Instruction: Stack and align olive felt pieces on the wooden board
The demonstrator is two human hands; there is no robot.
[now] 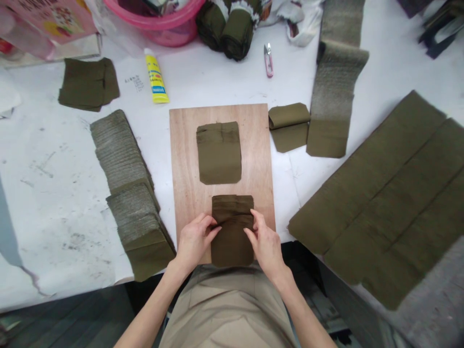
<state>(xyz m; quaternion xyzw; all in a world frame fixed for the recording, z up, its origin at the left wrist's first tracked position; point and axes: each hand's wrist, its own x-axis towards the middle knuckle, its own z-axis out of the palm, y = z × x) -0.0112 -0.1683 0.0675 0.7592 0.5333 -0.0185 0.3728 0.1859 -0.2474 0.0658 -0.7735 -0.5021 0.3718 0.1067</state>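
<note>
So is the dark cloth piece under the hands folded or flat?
Folded: the dark cloth piece shows a doubled, creased band across it where both hands pinch it.

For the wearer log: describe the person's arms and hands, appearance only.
Both forearms are bare, with no sleeves in view. The left hand and right hand wear no gloves; no rings, watch or wristband show. Nails look short and unpainted. Beige clothing covers the lap.

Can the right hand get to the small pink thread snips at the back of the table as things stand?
Probably yes, with a long stretch. The right hand is pinching the dark olive fabric piece on the plywood board. The pink thread snips lie in the open on the white table; only flat fabric lies between.
</note>
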